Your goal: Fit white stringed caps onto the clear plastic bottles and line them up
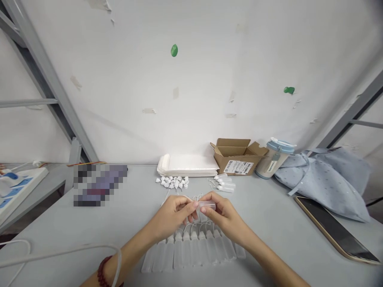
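Note:
My left hand [175, 213] and my right hand [223, 213] meet over the middle of the grey table [269, 223]. Together they pinch a small clear plastic bottle [207, 205], held sideways between the fingertips. Just below my hands lies a row of several similar clear bottles [191, 249] with white tips. A heap of small white caps [173, 182] sits farther back, and a few more bottles [225, 184] lie to its right.
A stack of white trays [188, 165] and an open cardboard box [237, 159] stand against the wall. To the right are a blue-lidded cup [275, 159], a light blue cloth bag [326, 179] and a tablet [338, 231]. A power strip [14, 187] lies far left.

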Demonstrator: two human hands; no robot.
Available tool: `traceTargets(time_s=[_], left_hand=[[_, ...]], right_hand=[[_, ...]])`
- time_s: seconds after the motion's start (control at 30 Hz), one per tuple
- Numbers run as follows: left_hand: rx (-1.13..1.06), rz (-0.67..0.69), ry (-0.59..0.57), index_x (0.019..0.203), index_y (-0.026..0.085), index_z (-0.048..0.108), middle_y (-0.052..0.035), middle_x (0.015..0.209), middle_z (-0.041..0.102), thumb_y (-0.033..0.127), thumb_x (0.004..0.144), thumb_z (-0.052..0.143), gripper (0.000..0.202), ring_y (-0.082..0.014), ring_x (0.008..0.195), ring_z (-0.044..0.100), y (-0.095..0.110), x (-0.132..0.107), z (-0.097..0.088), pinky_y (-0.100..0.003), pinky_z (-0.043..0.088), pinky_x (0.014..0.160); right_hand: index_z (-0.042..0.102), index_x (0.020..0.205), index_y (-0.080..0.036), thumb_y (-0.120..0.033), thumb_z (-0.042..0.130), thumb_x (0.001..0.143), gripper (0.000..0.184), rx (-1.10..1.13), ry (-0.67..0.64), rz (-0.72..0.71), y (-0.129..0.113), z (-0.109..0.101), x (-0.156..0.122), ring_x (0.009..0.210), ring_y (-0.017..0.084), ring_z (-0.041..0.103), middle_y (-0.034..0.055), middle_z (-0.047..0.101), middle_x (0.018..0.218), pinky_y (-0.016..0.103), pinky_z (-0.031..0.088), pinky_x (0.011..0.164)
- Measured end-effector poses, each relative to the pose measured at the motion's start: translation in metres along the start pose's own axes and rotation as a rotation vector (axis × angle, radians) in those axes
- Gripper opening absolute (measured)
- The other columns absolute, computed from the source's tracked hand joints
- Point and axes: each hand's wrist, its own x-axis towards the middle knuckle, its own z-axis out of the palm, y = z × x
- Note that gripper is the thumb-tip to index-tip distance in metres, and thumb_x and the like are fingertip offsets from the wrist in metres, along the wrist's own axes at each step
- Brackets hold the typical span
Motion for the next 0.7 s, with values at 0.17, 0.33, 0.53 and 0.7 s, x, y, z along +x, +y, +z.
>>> traceTargets(time_s=[0.17,0.33,0.53,0.7], left_hand=[[-0.033,-0.052,0.003,0.058,0.015,0.053,0.002,0.053,0.049,0.053,0.083,0.044,0.047,-0.0096,0.049,0.045,0.0,0.0,0.003,-0.022,0.038,0.051],[-0.025,-0.07,0.016,0.056,0.015,0.052,0.0024,0.051,0.047,0.053,0.084,0.043,0.048,-0.0098,0.048,0.044,0.003,0.0,0.008,-0.022,0.037,0.049],[0.211,0.047,0.143,0.056,0.016,0.054,0.0009,0.055,0.051,0.045,0.085,0.044,0.042,-0.0111,0.053,0.044,0.001,-0.003,0.012,-0.023,0.034,0.051],[0.305,0.147,0.222,0.065,0.018,0.06,-0.0005,0.063,0.058,0.042,0.084,0.048,0.033,-0.014,0.062,0.05,-0.001,-0.005,0.014,-0.024,0.038,0.058]], right_hand=[[0.051,0.094,-0.018,-0.039,0.051,0.087,0.022,-0.315,0.103,-0.201,0.008,-0.001,-0.001,0.063,0.014,0.048,0.0022,0.056,0.075,0.024,0.038,0.055],[0.052,0.091,-0.017,-0.035,0.041,0.092,0.021,-0.469,0.155,-0.389,0.012,0.001,-0.001,0.064,0.016,0.048,0.0041,0.054,0.073,0.027,0.038,0.058],[0.049,0.074,-0.018,-0.037,0.038,0.093,0.029,-0.222,0.066,-0.166,0.007,0.002,0.0,0.05,0.01,0.037,-0.0038,0.044,0.058,0.022,0.029,0.048],[0.051,0.077,-0.018,-0.039,0.04,0.092,0.028,-0.099,0.045,-0.083,0.006,0.001,0.001,0.047,0.009,0.03,-0.0063,0.036,0.054,0.021,0.024,0.045]])
